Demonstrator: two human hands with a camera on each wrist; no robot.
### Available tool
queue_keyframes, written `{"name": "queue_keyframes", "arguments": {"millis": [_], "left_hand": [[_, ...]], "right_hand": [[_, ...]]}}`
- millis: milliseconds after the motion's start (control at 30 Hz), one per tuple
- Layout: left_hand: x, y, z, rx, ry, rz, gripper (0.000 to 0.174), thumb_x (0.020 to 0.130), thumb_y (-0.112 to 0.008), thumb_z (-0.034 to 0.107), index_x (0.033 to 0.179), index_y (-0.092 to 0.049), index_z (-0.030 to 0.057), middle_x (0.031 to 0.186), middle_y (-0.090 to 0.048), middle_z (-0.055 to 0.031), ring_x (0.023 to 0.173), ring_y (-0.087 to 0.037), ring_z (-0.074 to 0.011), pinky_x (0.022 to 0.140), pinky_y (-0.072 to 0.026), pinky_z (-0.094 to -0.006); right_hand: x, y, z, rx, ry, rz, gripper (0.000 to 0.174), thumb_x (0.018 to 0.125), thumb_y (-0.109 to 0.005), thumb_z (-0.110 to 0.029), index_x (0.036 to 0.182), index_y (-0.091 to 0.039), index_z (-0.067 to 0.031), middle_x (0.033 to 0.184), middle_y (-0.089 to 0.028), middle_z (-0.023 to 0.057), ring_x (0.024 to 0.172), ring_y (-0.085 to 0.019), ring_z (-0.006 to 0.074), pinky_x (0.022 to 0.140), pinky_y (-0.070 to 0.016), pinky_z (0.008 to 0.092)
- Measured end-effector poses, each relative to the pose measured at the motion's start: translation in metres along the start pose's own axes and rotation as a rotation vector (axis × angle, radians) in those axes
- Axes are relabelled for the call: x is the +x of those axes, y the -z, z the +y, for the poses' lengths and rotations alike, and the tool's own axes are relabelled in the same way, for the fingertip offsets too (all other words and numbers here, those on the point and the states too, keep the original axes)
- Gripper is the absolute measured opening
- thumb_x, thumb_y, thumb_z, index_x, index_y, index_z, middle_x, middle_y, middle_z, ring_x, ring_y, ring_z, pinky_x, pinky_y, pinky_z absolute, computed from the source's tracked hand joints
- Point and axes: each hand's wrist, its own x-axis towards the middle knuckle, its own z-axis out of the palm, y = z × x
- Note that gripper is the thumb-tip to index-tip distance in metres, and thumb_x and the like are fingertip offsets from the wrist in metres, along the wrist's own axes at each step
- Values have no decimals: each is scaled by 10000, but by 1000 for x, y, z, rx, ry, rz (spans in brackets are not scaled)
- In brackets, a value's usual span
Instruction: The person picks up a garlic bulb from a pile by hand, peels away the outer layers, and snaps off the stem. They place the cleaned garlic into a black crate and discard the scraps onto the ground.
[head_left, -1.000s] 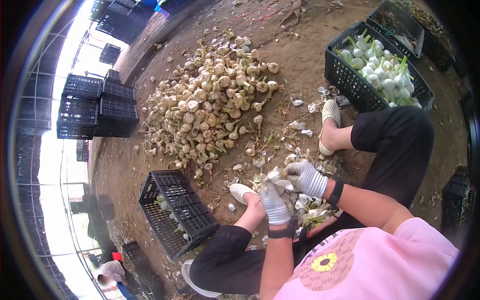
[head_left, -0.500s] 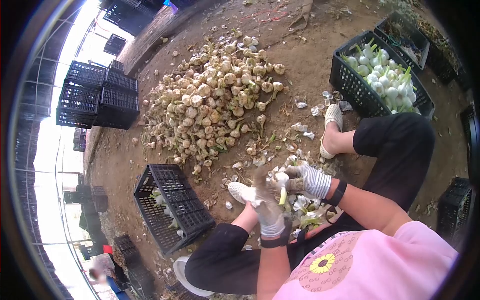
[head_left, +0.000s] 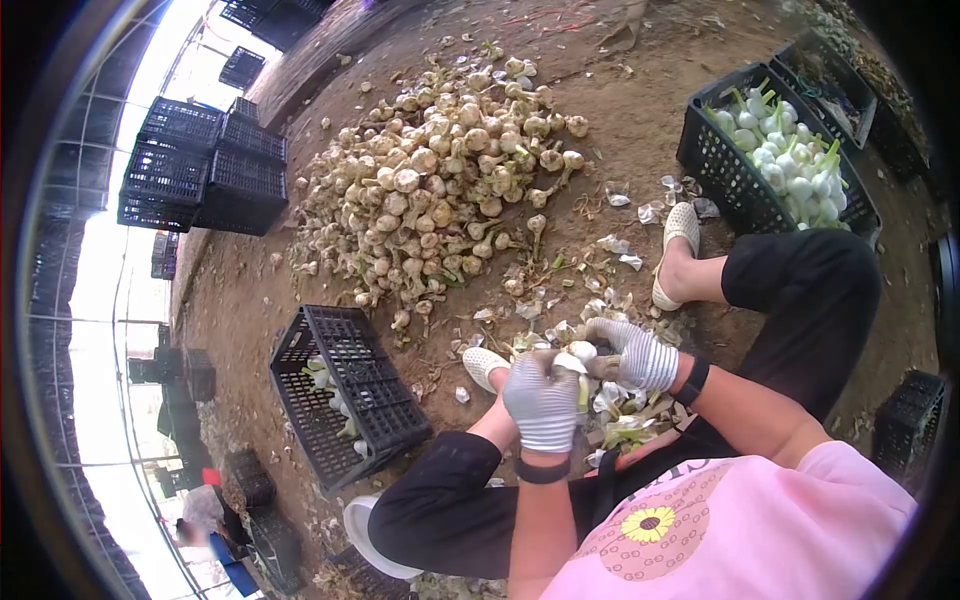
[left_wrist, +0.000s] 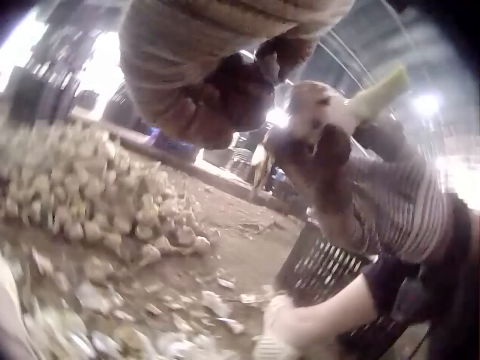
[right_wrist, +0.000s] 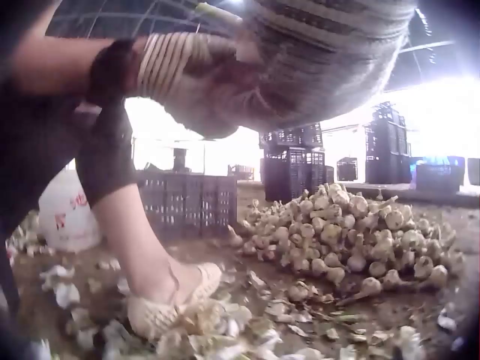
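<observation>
In the head view my right hand (head_left: 645,362), in a striped glove, grips a white garlic bulb (head_left: 581,351) with a short green stem. My left hand (head_left: 543,402), gloved too, meets it from the left, with thumb and fingertips curled at the bulb's skin. The left wrist view has the stem (left_wrist: 381,91) sticking out above the right hand's fingers, beside the curled left fingers (left_wrist: 196,105). Loose white garlic skins (head_left: 612,400) lie below the hands. A large heap of unpeeled garlic (head_left: 430,190) lies on the ground ahead.
A black crate (head_left: 712,160) of peeled white garlic stands beyond the right knee. Another black crate (head_left: 365,375) lies on its side at the left, a few bulbs inside. Stacked crates (head_left: 165,165) stand farther off. Someone else (head_left: 205,510) is at the far lower left.
My left hand swung away to the left with a strip of skin, then came back to the bulb. The right hand keeps holding the bulb.
</observation>
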Motion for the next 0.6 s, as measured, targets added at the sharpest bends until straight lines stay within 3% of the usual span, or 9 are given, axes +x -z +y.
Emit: {"name": "queue_keyframes", "arguments": {"millis": [33, 100, 133, 167, 300, 367, 400, 500, 600], "left_hand": [[1, 2, -6, 1, 2, 0, 59, 736, -591, 55, 769, -621, 16, 741, -611, -97, 680, -592, -210, 603, -465, -314], [9, 6, -29, -626, 385, -8, 63, 761, -572, 39, 802, -596, -3, 767, -600, -71, 686, -587, -162, 602, -479, -285], [9, 5, -39, -937, 465, 0, 113, 776, -565, 43, 876, -575, -9, 828, -590, -69, 718, -587, -163, 656, -498, -290], [6, 4, -46, -937, 462, -7, 113, 776, -565, 43, 876, -575, -9, 828, -590, -69, 718, -587, -163, 656, -498, -290], [4, 19, -43, -803, 281, 39, 196, 776, -601, 94, 942, -580, -9, 885, -594, -99, 763, -591, -194, 694, -498, -300], [6, 29, -34, -29, 288, -296, 275, 738, -686, 207, 929, -617, 22, 875, -597, -100, 781, -598, -216, 721, -477, -306], [3, 31, -34, 357, -10, -247, 373, 681, -726, 291, 943, -640, 40, 868, -596, -110, 795, -590, -268, 723, -466, -358], [2, 27, -22, 133, -22, -9, 382, 661, -745, 289, 933, -647, 39, 881, -605, -143, 747, -599, -253, 651, -476, -330], [2, 18, -3, 190, -143, 2, 276, 708, -702, 227, 895, -649, 31, 859, -612, -134, 736, -597, -278, 668, -472, -342]], "right_hand": [[0, 0, 1, 0, -1, -1, 418, 803, -638, -158, 1150, -474, 8, 1070, -568, 101, 993, -529, 164, 891, -421, 307], [2, 3, 3, 309, -15, -53, 442, 797, -643, -143, 1170, -458, 5, 1083, -562, 94, 992, -532, 159, 866, -440, 303], [2, 5, 3, 308, -9, -47, 442, 797, -643, -143, 1170, -458, 5, 1083, -562, 94, 992, -532, 159, 866, -440, 303], [2, 6, 2, 401, -43, -50, 454, 802, -639, -151, 1183, -447, 6, 1088, -559, 92, 989, -538, 157, 853, -449, 297], [5, 6, 7, 616, -95, -83, 493, 814, -631, -179, 1218, -417, 6, 1098, -549, 83, 974, -553, 148, 825, -470, 289], [5, 7, 9, 577, -119, -43, 501, 801, -649, -182, 1210, -427, 4, 1088, -557, 90, 972, -556, 155, 817, -469, 286], [6, 9, 11, 577, -118, -43, 501, 801, -649, -182, 1210, -427, 4, 1088, -557, 90, 972, -556, 155, 817, -469, 286], [8, 10, 14, 384, -70, -5, 494, 797, -654, -188, 1198, -439, 4, 1077, -565, 103, 984, -552, 168, 828, -460, 292], [8, 5, 11, -6, 55, 60, 483, 797, -654, -192, 1185, -449, 8, 1066, -571, 113, 980, -548, 179, 846, -448, 298]]}}
